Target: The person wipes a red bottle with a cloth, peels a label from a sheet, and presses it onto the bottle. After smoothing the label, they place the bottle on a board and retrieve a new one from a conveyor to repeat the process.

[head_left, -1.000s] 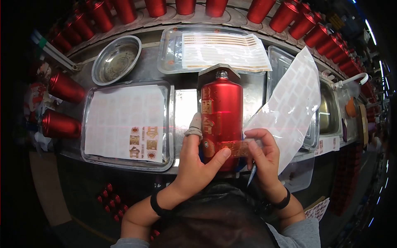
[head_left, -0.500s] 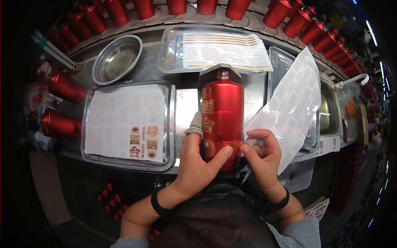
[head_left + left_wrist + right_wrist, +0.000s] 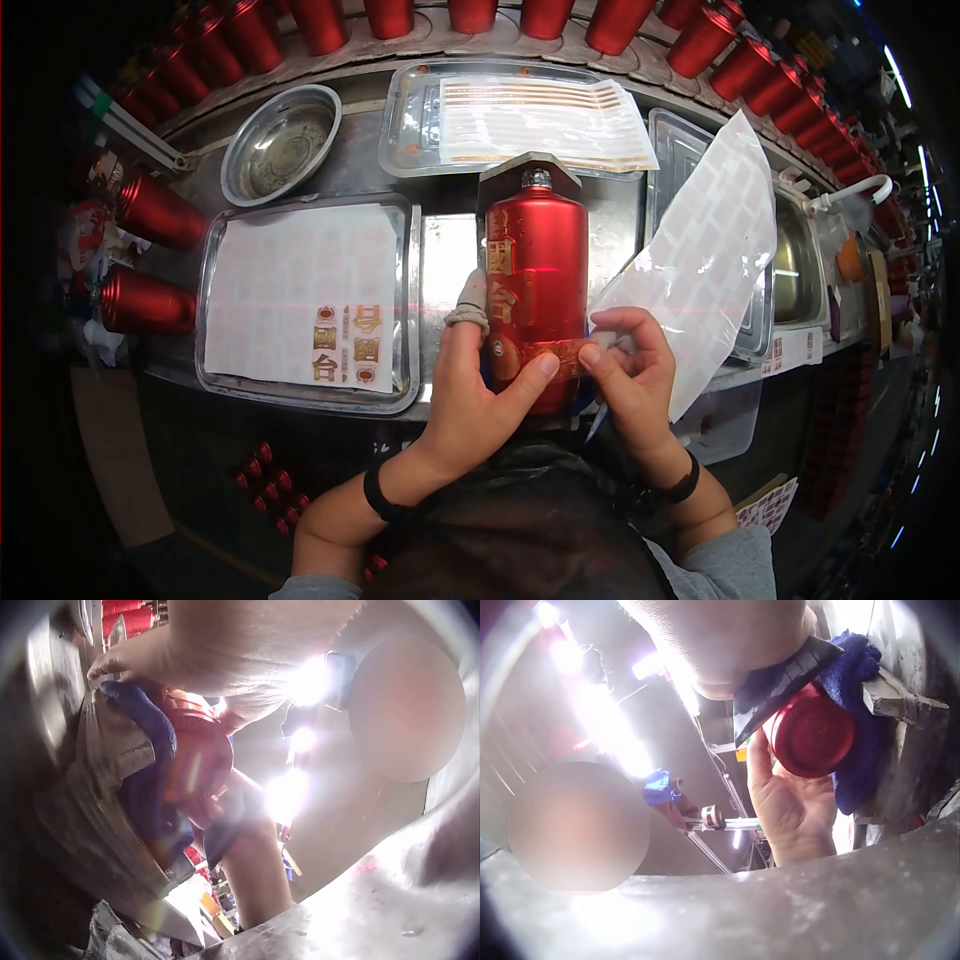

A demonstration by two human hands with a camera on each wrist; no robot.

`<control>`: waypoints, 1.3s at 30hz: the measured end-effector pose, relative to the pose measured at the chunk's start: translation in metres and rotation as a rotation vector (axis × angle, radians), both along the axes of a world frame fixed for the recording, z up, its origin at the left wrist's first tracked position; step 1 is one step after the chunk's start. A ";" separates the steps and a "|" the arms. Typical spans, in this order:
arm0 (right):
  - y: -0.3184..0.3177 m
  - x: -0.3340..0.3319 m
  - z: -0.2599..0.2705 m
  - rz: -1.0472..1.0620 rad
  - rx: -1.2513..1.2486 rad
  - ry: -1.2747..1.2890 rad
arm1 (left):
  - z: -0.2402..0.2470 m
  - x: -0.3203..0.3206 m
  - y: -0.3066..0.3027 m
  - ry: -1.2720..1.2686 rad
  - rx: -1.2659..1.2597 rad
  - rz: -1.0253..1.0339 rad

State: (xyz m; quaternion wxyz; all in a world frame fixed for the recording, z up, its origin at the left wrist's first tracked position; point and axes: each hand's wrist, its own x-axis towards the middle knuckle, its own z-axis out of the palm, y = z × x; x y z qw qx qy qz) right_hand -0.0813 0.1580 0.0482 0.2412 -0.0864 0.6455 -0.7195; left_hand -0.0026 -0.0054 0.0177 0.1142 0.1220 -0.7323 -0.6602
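A red bottle with gold characters lies neck-away on a stand, over a blue cloth. My left hand grips its left side, thumb pressing the front near the base; one finger wears a pale wrap. A gold-printed clear strip runs across the bottle's lower part. At the right edge my right hand pinches the strip's end between thumb and finger. A dark pointed blade is tucked in that same hand. In the left wrist view the bottle's base shows between both hands.
Left is a tray with a sheet of gold characters; behind stand a metal bowl and a tray of striped sheets. A patterned clear sheet leans right, near a basin. Red bottles line the conveyor behind.
My right hand has moved left to the bottle's edge, bringing the strip's end in against it. My left hand has stayed in place. The bottles on the conveyor have shifted.
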 end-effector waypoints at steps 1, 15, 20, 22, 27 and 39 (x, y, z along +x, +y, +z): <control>0.000 0.000 0.000 -0.002 -0.006 -0.007 | 0.000 0.000 0.000 -0.003 0.003 -0.001; -0.001 -0.001 -0.017 0.035 0.023 -0.024 | 0.004 -0.003 0.004 0.011 -0.156 0.074; 0.000 -0.003 -0.012 0.070 0.046 -0.022 | 0.006 -0.002 0.002 -0.041 -0.149 0.022; 0.003 -0.004 -0.012 0.096 0.062 -0.024 | 0.006 -0.001 0.001 -0.061 -0.151 0.021; 0.005 -0.005 -0.012 0.125 0.071 -0.026 | 0.004 -0.001 -0.001 -0.064 -0.110 0.000; -0.002 -0.013 -0.019 0.097 0.046 -0.087 | 0.011 -0.004 0.002 -0.067 0.022 0.010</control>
